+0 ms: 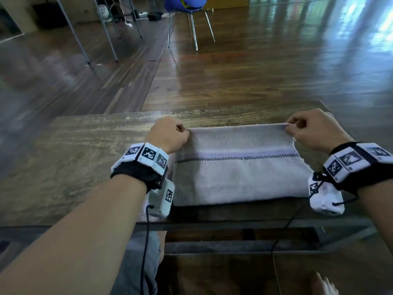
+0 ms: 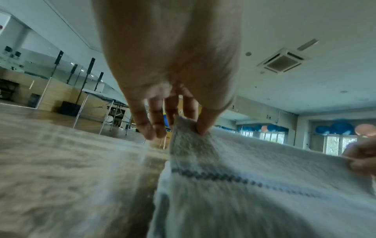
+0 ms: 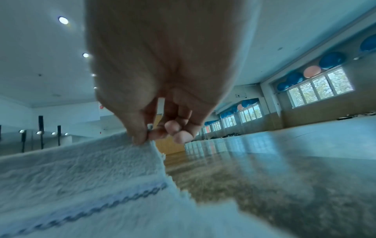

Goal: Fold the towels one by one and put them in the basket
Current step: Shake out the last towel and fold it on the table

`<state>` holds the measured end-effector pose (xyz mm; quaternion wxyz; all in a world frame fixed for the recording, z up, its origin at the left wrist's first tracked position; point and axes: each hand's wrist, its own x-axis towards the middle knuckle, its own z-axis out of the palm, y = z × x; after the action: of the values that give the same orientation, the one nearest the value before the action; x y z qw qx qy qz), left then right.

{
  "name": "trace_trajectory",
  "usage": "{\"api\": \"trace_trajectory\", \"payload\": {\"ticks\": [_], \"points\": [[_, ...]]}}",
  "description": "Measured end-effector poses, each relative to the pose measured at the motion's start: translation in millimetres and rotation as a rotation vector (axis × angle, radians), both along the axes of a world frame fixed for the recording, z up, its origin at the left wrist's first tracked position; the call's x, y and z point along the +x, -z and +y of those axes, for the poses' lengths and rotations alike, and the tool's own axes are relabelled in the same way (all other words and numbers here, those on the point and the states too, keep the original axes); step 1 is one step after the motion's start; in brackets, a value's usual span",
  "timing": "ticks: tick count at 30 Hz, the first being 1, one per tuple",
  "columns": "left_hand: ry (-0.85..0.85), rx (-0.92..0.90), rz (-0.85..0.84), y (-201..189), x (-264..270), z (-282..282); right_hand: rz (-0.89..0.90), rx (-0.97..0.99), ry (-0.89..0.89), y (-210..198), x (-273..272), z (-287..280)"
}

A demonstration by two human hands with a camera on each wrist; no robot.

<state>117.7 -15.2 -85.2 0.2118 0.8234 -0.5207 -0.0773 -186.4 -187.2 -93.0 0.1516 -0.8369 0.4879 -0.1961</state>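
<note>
A pale grey towel (image 1: 238, 173) with a dark checked stripe lies on the wooden table (image 1: 85, 158), its far edge lifted. My left hand (image 1: 170, 135) pinches the far left corner of the towel (image 2: 189, 136) between thumb and fingers. My right hand (image 1: 308, 128) pinches the far right corner of the same towel (image 3: 114, 161). In the left wrist view the right hand (image 2: 360, 156) shows at the far end of the taut edge. The towel's near edge rests close to the table's front edge. No basket is in view.
The table's far edge (image 1: 191, 113) lies just beyond my hands. A blue chair (image 1: 187, 9) stands on the shiny wooden floor behind it, with folding table legs (image 1: 89, 39) at the back left. Bare tabletop stretches to the left of the towel.
</note>
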Motion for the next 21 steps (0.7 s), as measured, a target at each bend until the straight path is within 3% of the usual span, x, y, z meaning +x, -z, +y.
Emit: {"api": "trace_trajectory", "payload": {"ticks": [3,6,11,18,21], "points": [[-0.047,0.001,-0.047,16,-1,-3,-0.009,-0.021,0.031,17,12,4],[0.001,0.148,0.002,33,-2,-4,0.149,0.008,-0.043,33,20,4],[0.043,0.165,-0.072,33,-5,-6,0.348,0.228,-0.126,46,29,6],[0.272,0.067,-0.091,15,-43,-9,0.265,0.028,-0.076,26,38,30],[0.391,-0.007,-0.056,9,-70,-10,0.096,0.008,-0.072,14,45,51]]}}
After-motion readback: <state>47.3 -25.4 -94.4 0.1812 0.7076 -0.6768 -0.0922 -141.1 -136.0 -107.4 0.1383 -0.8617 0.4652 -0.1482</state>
